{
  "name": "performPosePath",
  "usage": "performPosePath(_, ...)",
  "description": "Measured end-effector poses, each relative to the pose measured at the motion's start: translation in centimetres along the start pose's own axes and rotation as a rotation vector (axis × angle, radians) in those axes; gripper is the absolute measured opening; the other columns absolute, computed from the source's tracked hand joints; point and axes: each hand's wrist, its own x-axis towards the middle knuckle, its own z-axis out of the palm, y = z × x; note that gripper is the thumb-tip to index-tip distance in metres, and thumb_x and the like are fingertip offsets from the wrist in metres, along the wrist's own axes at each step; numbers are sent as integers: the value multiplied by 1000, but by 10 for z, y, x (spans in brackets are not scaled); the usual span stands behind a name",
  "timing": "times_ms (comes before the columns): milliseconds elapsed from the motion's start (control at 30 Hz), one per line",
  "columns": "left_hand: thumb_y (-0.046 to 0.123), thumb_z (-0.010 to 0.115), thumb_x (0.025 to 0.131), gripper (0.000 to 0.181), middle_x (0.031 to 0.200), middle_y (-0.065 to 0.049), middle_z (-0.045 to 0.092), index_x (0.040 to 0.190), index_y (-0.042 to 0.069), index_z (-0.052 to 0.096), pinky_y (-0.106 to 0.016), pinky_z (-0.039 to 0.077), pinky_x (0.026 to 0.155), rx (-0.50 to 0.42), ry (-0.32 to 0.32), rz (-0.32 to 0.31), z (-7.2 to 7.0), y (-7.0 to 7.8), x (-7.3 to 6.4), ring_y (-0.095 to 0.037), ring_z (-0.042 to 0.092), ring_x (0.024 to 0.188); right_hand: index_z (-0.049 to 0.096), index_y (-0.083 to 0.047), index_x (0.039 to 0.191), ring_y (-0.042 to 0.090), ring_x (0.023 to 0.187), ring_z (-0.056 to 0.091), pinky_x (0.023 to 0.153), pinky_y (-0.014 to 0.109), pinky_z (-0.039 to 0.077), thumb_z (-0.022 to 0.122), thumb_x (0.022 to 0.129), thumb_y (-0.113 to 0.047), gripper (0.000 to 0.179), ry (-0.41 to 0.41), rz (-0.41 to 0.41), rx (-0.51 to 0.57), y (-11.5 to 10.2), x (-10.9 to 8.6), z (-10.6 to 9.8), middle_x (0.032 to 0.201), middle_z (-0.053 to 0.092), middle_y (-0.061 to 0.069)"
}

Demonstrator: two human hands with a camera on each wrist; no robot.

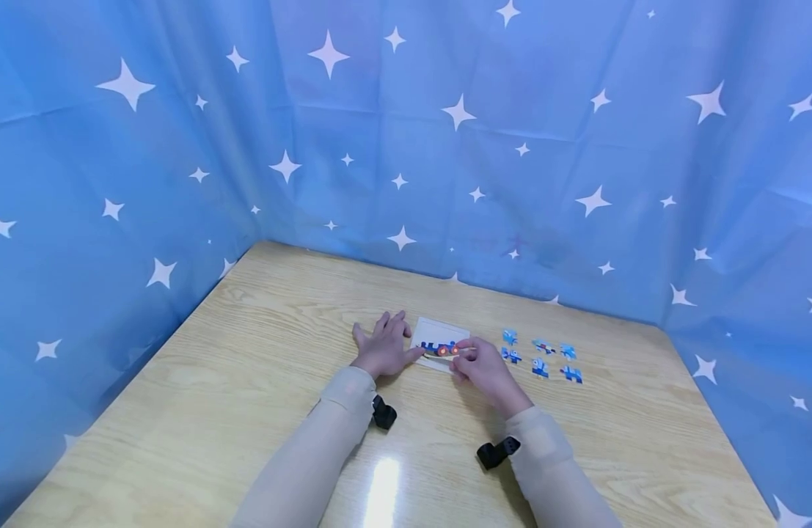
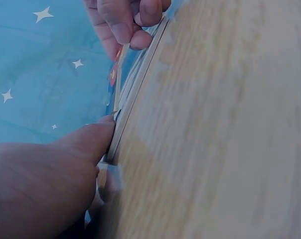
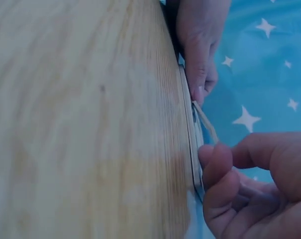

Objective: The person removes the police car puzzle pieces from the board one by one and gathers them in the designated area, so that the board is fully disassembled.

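Observation:
A white puzzle tray (image 1: pixel 443 329) lies on the table between the hands. Over it is a strip of joined jigsaw pieces (image 1: pixel 433 347), blue with red-orange round shapes. My right hand (image 1: pixel 483 370) pinches the strip's right end between thumb and fingers, holding that end raised, so the strip (image 3: pixel 206 121) slants in the right wrist view. The left hand (image 1: pixel 383 350) rests at the tray's left side with fingers spread. Its thumb (image 2: pixel 93 137) reaches across and touches the strip's lower left end. Fingers hide part of the strip.
Several loose blue jigsaw pieces (image 1: pixel 540 368) lie right of the tray, close to my right hand. The wooden table (image 1: pixel 181 433) ends at a blue star-patterned curtain (image 1: pixel 353 198) behind and at both sides. Each wrist carries a small black camera (image 1: pixel 383 413).

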Motion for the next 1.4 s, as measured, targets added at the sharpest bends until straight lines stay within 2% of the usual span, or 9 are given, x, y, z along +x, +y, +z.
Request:
performPosePath(100,59,57,98,38,169,3,19,103,23,48,-77,-5,110,1,2,4,0,-1,0,-26,11,156,55,2,130,18,79,66,67,31,55,58,101,-4,30,23,3,-58,-1,0,2,98,71,14)
performPosePath(200,58,57,99,37,169,2,19,104,23,48,-77,-5,110,-2,-2,10,0,-1,0,-27,12,156,56,2,129,18,79,65,68,31,54,58,103,-6,28,18,-6,-58,-1,0,2,100,71,14)
performPosePath(500,64,54,97,41,169,5,17,102,24,46,-78,-6,109,6,2,10,2,-4,3,-24,10,156,54,-1,130,19,79,61,64,27,47,51,105,1,25,-27,-60,88,3,4,-1,96,66,13)
performPosePath(633,64,54,97,42,169,5,17,101,24,45,-77,-6,109,9,4,10,3,-5,4,-24,9,156,55,-1,128,18,79,60,64,27,45,52,104,1,25,-58,-58,94,2,7,-1,97,69,12)
performPosePath(767,64,55,97,41,169,4,17,101,24,46,-77,-6,110,10,5,6,4,-5,5,-24,9,156,55,-1,129,18,87,64,65,27,46,52,104,0,25,-68,-50,91,2,7,1,99,69,13)
performPosePath(967,63,56,97,41,169,5,17,102,24,46,-77,-6,110,6,4,4,4,-4,4,-24,9,156,56,-1,132,18,82,62,66,27,46,49,106,-3,27,-33,-29,89,0,4,1,98,66,14)
performPosePath(1100,63,54,97,41,170,5,16,102,23,46,-77,-6,110,11,4,2,4,-3,3,-24,8,156,58,-1,133,18,72,54,64,29,45,51,107,-10,29,-6,-18,32,1,3,-2,90,63,11)
performPosePath(1233,63,53,98,41,170,5,16,103,23,45,-77,-6,110,13,3,3,3,-2,1,-24,8,156,59,-1,132,18,69,53,62,31,44,57,105,-14,30,19,2,2,2,3,-4,82,60,8)
performPosePath(1400,58,57,99,38,169,1,20,101,22,46,-78,-4,110,0,25,14,-1,1,-3,-28,12,156,58,-3,128,18,68,53,60,30,43,60,103,-14,28,45,59,41,0,4,-4,86,60,8)
